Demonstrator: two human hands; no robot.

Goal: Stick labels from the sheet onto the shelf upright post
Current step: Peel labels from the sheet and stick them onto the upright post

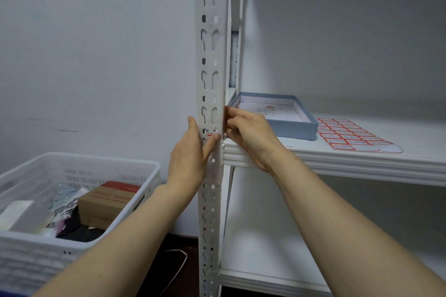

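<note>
Head view: my left hand (190,159) lies straight-fingered along the shelf upright post (212,55), thumb pressing a red-edged label (209,132) onto its front face. My right hand (248,135), fingers curled, pinches the label's right edge. The label sheet (350,135) lies on the shelf board (337,161) beside a blue box (289,128).

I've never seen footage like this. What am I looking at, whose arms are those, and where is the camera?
No machine here: a person wears a camera on the head, so you look down their own arms. The left hand presses straight fingers against the white shelf post, just under a small red-edged label. The right hand touches the post's other edge with curled fingers; whether it pinches the label is unclear. On the shelf lie the label sheet and a shallow blue box. A white basket stands lower left.
</note>
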